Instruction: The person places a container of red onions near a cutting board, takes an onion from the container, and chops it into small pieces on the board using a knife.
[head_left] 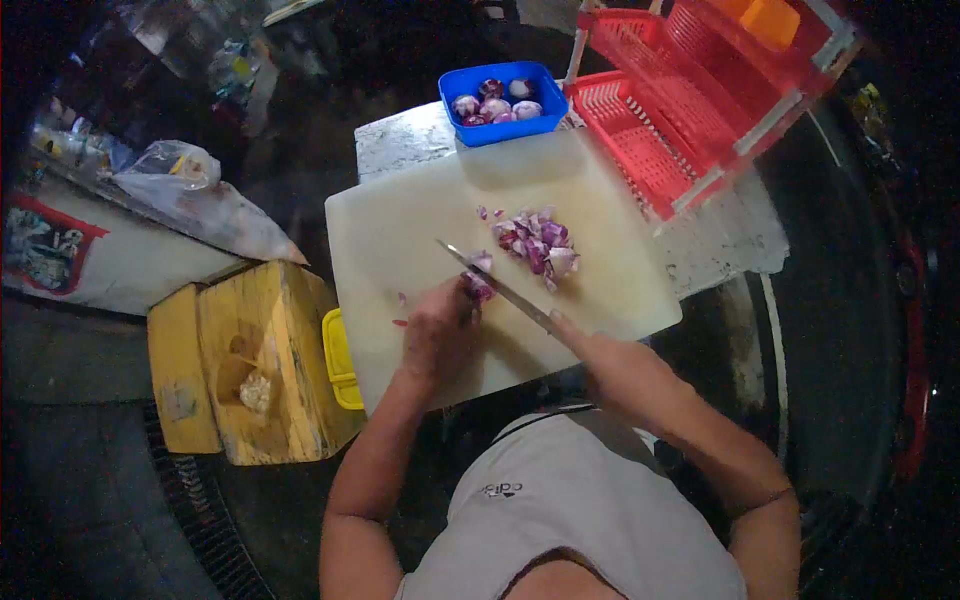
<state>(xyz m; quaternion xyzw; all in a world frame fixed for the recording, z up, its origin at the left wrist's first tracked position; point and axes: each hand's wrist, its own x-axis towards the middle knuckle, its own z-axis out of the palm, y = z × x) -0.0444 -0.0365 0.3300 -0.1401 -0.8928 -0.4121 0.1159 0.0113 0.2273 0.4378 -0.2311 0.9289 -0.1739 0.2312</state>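
Note:
My right hand (620,370) is wrapped round the handle of a kitchen knife (515,300), its blade pointing up and to the left. Under the blade lies a piece of red onion (479,284), pinned to the white cutting board (380,250) by the closed fingers of my left hand (440,325). Just beyond the knife is a heap of chopped red onion (540,240), with a few loose bits beside it. At the board's far edge, a blue plastic container (505,135) holds several peeled red onions (490,107).
A red plastic basket rack (690,120) stands at the back right, close to the board. On the left are a yellow wooden box (270,350) and a yellow lid (342,360) against the board's edge. A clear plastic bag (190,180) lies farther left.

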